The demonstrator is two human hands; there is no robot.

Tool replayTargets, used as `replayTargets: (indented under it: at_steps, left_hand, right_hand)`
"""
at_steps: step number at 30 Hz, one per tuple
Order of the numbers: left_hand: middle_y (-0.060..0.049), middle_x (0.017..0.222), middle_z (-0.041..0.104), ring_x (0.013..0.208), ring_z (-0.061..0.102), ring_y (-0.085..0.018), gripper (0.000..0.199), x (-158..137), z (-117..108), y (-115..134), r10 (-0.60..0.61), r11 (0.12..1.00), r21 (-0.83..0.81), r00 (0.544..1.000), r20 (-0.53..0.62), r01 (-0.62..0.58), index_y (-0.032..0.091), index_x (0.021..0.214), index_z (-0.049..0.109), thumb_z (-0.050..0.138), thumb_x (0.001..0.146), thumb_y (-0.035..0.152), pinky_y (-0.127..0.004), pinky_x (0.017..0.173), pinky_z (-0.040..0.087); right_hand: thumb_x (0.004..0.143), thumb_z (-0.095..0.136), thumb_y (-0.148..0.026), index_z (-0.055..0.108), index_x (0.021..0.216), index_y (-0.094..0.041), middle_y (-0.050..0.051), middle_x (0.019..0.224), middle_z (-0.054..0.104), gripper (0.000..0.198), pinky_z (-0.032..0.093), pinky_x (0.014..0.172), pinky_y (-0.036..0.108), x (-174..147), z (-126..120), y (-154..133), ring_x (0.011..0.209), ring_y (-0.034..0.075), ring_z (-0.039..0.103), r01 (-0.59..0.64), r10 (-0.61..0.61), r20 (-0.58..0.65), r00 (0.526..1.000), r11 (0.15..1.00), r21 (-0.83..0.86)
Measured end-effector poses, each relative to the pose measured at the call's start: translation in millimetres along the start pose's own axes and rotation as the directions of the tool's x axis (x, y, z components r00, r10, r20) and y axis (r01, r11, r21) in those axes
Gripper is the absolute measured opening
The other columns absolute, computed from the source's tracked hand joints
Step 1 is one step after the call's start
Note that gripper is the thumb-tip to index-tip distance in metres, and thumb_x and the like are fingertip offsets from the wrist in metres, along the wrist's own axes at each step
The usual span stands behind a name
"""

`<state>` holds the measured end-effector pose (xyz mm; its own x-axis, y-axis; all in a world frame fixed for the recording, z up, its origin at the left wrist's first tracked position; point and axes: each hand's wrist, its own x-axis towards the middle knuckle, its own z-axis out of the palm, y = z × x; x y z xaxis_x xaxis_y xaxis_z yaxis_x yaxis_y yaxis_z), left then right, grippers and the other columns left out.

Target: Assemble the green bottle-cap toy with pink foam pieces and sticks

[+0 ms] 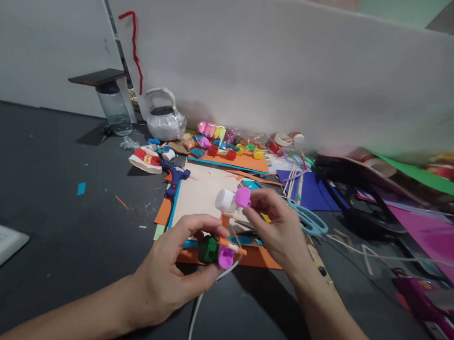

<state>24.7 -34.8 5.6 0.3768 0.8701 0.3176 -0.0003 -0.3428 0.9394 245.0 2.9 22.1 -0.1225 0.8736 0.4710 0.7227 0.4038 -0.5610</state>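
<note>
Over the work sheets I hold a small craft piece made of coloured plastic cap-like parts. My left hand is closed round its near end, where a dark green cap and a purple cap sit beside an orange-and-white strip. My right hand pinches another purple cap at the far end, next to a white cap. How the parts join in the middle is partly hidden by my fingers. Beyond lies a pale board on coloured sheets.
A blue glue gun lies left of the board, light-blue scissors to the right. Behind are a silver kettle, a water bottle and an orange sheet bearing cap pieces. A white cable crosses the right side.
</note>
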Motion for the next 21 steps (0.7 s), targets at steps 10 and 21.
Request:
replayTargets:
  at_steps: [10,21]
  left_hand:
    - [0.007,0.11,0.068,0.101,0.067,-0.01,0.053,2.3,5.7,6.7,-0.034,0.997,-0.065,0.998,-0.046,0.031,0.044,0.121,0.053,0.072,0.083,0.012,-0.014,0.078,0.057]
    - [0.002,0.107,0.069,0.099,0.067,-0.014,0.039,7.8,7.1,0.7,-0.173,0.985,-0.018,0.984,-0.045,0.172,0.036,0.115,0.058,0.073,0.082,0.02,-0.021,0.079,0.058]
  right_hand:
    - [0.078,0.079,-0.017,0.068,0.096,-0.028,-0.005,0.081,0.067,0.024,0.05,0.06,0.021,-22.0,-27.8,-41.7,0.068,0.009,0.06,0.058,0.024,-0.204,0.979,0.919,0.39]
    - [0.085,0.07,-0.012,0.065,0.098,-0.027,0.001,0.088,0.065,0.02,0.051,0.071,0.03,-23.1,-29.7,-35.6,0.085,0.017,0.062,0.065,-0.038,-0.101,0.994,0.957,0.282]
